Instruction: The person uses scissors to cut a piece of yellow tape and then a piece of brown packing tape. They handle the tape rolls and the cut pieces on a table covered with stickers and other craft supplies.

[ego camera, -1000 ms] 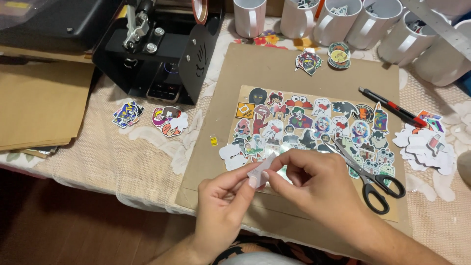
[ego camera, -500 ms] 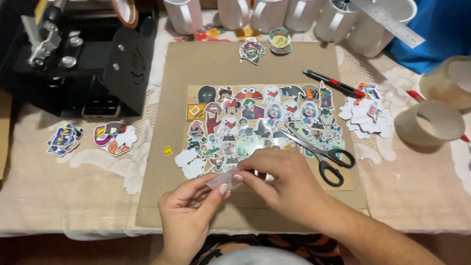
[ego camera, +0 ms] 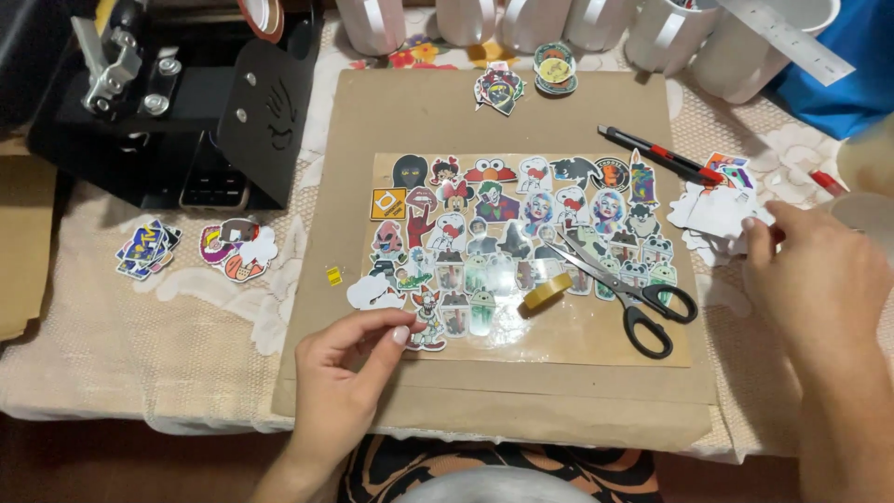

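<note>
My left hand [ego camera: 349, 373] is at the near left of a clear sheet covered with several cartoon stickers [ego camera: 521, 233]. Its thumb and forefinger pinch the left edge of a clown sticker [ego camera: 428, 319] lying at the sheet's lower left corner. My right hand [ego camera: 819, 279] is out to the right, its fingertips resting on a pile of white-backed cut stickers [ego camera: 712, 210]; it grips nothing. Black-handled scissors [ego camera: 626, 291] and a small yellowish tape roll [ego camera: 547, 291] lie on the sheet between my hands.
The sheet lies on a brown cardboard mat [ego camera: 484, 391] over a lace tablecloth. A black heat press [ego camera: 186, 112] stands at the back left, with white mugs [ego camera: 652, 33] and a metal ruler [ego camera: 792, 42] behind. A red-black utility knife [ego camera: 656, 156] and loose sticker piles [ego camera: 237, 251] lie nearby.
My right hand has let go of the small piece both hands held and moved right to the white sticker pile. The left hand stays at the sheet's lower left edge.
</note>
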